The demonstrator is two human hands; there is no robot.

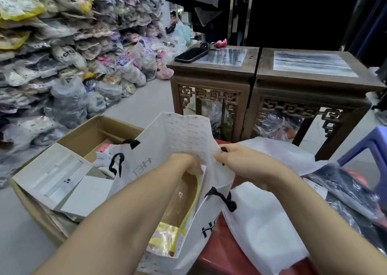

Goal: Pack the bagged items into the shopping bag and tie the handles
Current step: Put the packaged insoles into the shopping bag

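A white paper shopping bag [184, 136] with black ribbon handles [222, 199] stands open in front of me. Inside it lies a clear-bagged item with a yellow edge [180, 209]. My left hand [188, 163] grips the bag's rim from inside, near the far wall. At the same fold, my right hand [240, 161] pinches the rim close to a black ribbon end. The two hands are nearly touching. Dark bagged garments [347, 188] lie at the right, on a red surface [217, 260].
An open cardboard box [83, 140] with white boxes in it sits at the left. White cloth bags [259, 216] lie under my right arm. Two carved wooden stools [213, 73] stand behind, one bearing a phone [190, 55]. Stacked bagged goods [62, 50] fill the left; a purple stool [368, 144] is at the right.
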